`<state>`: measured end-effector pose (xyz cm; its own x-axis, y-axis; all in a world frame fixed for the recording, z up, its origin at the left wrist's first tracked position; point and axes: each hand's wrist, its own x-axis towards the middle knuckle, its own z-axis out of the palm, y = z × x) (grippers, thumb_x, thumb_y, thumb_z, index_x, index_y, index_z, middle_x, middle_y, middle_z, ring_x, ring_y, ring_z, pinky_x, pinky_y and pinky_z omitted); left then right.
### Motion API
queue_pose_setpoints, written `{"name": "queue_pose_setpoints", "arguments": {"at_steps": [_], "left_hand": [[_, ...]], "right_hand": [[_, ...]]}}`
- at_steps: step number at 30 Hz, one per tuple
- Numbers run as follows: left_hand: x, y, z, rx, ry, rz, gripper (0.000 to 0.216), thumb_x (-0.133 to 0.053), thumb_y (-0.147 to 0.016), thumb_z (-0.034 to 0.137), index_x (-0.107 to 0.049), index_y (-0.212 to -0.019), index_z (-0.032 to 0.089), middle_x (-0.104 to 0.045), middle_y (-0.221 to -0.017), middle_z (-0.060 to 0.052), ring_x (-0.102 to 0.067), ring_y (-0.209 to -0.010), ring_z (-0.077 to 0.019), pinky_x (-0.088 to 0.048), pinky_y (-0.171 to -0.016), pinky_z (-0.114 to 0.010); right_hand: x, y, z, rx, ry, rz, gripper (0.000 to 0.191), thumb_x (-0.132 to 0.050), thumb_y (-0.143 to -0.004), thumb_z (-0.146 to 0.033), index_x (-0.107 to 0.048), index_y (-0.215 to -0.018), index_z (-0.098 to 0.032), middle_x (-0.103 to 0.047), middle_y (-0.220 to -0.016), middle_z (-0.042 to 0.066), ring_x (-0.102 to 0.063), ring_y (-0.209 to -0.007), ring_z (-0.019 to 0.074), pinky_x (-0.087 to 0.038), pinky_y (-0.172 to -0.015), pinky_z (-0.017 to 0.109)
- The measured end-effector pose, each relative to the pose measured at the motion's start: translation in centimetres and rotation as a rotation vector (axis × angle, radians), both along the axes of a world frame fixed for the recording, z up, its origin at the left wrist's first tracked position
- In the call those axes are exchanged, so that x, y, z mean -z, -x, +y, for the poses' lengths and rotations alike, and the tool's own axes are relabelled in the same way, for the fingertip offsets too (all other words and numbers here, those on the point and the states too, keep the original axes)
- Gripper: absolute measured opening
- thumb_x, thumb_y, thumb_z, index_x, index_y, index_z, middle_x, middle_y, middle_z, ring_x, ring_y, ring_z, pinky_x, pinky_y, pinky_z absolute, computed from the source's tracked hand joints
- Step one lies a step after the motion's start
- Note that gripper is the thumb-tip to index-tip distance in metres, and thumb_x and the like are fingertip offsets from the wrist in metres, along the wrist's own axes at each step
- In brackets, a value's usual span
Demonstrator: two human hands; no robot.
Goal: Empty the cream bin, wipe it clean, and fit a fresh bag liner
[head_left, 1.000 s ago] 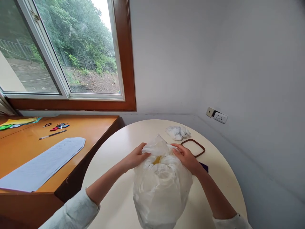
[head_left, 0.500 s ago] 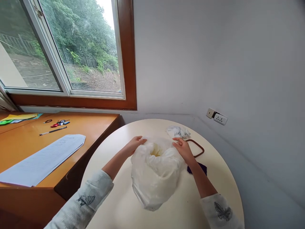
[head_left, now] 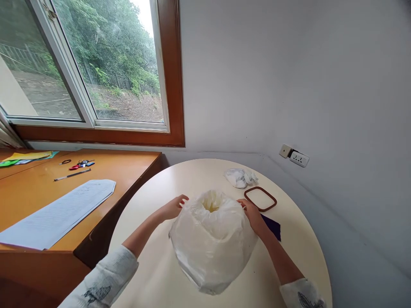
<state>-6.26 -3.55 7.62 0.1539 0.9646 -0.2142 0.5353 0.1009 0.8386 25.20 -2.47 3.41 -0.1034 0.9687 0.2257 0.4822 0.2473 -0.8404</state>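
A bulging white plastic bag [head_left: 210, 244] stands on the round cream table [head_left: 192, 175], its mouth open at the top with something yellowish inside. My left hand [head_left: 173, 207] grips the bag's left rim, fingers curled over the plastic. My right hand [head_left: 252, 214] holds the right rim, its fingers partly hidden behind the bag. Both hands hold the opening apart.
A brown rounded frame [head_left: 260, 199], a crumpled white cloth or bag [head_left: 239, 177] and a dark purple piece [head_left: 272, 226] lie on the table past my right hand. To the left is a wooden desk [head_left: 128, 171] with paper [head_left: 58, 214], a pen and small items. A wall socket [head_left: 298, 158] is at right.
The bag has been pulled nearer and stood up taller, its mouth now rounded and open. Both hands shifted slightly toward me along the rim.
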Motion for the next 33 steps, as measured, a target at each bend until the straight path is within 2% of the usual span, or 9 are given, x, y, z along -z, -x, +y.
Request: {"name": "queue_pose_setpoints", "arguments": {"at_steps": [4,6,8,11,13,17,25,29,33], "left_hand": [[-3.3,0.4,-1.9,0.025,-0.296,-0.086,0.061,-0.057,-0.075,0.051,-0.039,-0.130,0.029,-0.035,-0.141,-0.007,-0.030,-0.132,-0.0260,-0.027,-0.107,-0.041],[-4.7,-0.2,-3.6,0.136,-0.355,-0.183,0.070,-0.054,-0.080,0.050,-0.021,-0.139,0.033,-0.022,-0.148,-0.006,-0.018,-0.137,-0.0234,-0.018,-0.111,-0.042],[-5.1,-1.2,-5.1,0.230,-0.343,-0.247,0.093,-0.062,-0.073,0.052,-0.002,-0.142,0.036,-0.014,-0.150,-0.008,-0.010,-0.139,-0.0251,-0.016,-0.111,-0.046],[-4.1,-3.0,-6.5,0.287,-0.282,-0.297,0.121,-0.077,-0.058,0.047,0.013,-0.140,0.037,-0.008,-0.150,-0.012,-0.008,-0.138,-0.0316,-0.023,-0.107,-0.051],[-2.8,-4.1,-6.9,0.266,-0.235,-0.354,0.127,-0.080,-0.057,0.040,0.018,-0.137,0.038,-0.013,-0.149,-0.014,-0.022,-0.134,-0.0330,-0.029,-0.104,-0.050],[-0.2,-5.7,-6.8,0.157,-0.246,-0.476,0.134,-0.082,-0.054,0.035,0.025,-0.135,0.035,-0.033,-0.139,-0.016,-0.041,-0.123,-0.0310,-0.029,-0.104,-0.050],[3.8,-5.9,-5.9,0.122,-0.295,-0.385,0.143,-0.086,-0.046,0.035,0.029,-0.132,0.040,-0.010,-0.149,-0.013,-0.022,-0.134,-0.0329,-0.018,-0.108,-0.054],[4.0,-5.3,-5.5,0.155,-0.304,-0.317,0.141,-0.084,-0.049,0.037,0.028,-0.132,0.039,-0.011,-0.148,-0.015,-0.021,-0.134,-0.0345,-0.019,-0.107,-0.056],[1.6,-3.7,-5.6,0.193,-0.472,-0.143,0.129,-0.083,-0.050,0.041,0.012,-0.138,0.040,0.004,-0.150,-0.010,-0.006,-0.137,-0.0351,-0.017,-0.107,-0.057]], "right_hand": [[-2.0,-0.7,-0.9,0.129,-0.122,0.092,0.035,-0.047,-0.081,-0.045,-0.058,-0.102,-0.019,-0.059,-0.105,0.011,-0.057,-0.097,0.0234,-0.044,-0.087,0.040],[-3.0,-0.7,-1.7,0.030,-0.141,0.242,0.043,-0.049,-0.082,-0.050,-0.051,-0.115,-0.021,-0.055,-0.117,0.012,-0.051,-0.111,0.0236,-0.041,-0.094,0.040],[-3.7,-0.3,-2.7,-0.180,-0.122,0.380,0.068,-0.055,-0.075,-0.058,-0.035,-0.132,-0.025,-0.044,-0.132,0.013,-0.040,-0.125,0.0245,-0.036,-0.101,0.041],[-3.7,0.8,-3.8,-0.410,-0.038,0.430,0.111,-0.069,-0.057,-0.063,-0.008,-0.142,-0.029,-0.026,-0.145,0.014,-0.022,-0.135,0.0270,-0.028,-0.105,0.044],[-3.3,1.6,-4.2,-0.451,0.039,0.429,0.124,-0.074,-0.050,-0.061,0.002,-0.143,-0.030,-0.023,-0.146,0.015,-0.023,-0.135,0.0279,-0.029,-0.105,0.044],[-1.8,2.8,-4.6,-0.423,0.095,0.393,0.130,-0.082,-0.045,-0.047,0.004,-0.142,-0.032,-0.018,-0.148,0.011,-0.029,-0.132,0.0278,-0.030,-0.105,0.043],[-0.1,3.6,-4.9,-0.399,0.042,0.343,0.124,-0.083,-0.050,-0.033,0.002,-0.140,-0.038,-0.012,-0.151,0.005,-0.021,-0.136,0.0274,-0.024,-0.110,0.040],[-0.8,3.3,-5.2,-0.383,0.026,0.272,0.127,-0.082,-0.048,-0.038,0.002,-0.142,-0.035,-0.018,-0.149,0.008,-0.024,-0.134,0.0295,-0.029,-0.108,0.040],[-2.3,0.6,-4.7,-0.454,0.121,0.174,0.120,-0.079,-0.055,-0.037,0.002,-0.143,-0.034,-0.014,-0.151,0.009,-0.023,-0.135,0.0267,-0.028,-0.107,0.044]]}}
